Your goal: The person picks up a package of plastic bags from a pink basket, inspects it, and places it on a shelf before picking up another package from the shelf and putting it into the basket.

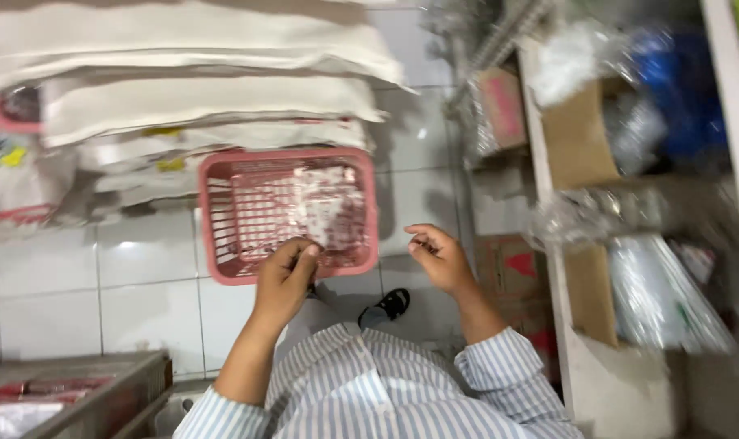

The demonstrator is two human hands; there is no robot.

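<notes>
Blurry, left hand (286,275) pinched, right hand (436,252) curled, contents unclear, pink basket (223,228) w/ hazy packets.

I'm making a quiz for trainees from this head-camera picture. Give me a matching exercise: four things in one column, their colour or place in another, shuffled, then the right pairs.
Things:
1. slotted plastic basket
2. stacked sacks
3. shirt sleeves
4. cardboard boxes

Colour or place:
A. blue and white stripes
B. pink, on the tiled floor
C. on the shelves at the right
D. whitish, piled behind the basket

Pairs: 1-B, 2-D, 3-A, 4-C

The left hand touches the basket's near rim; the right hand is beside it, holding nothing visible.
</notes>
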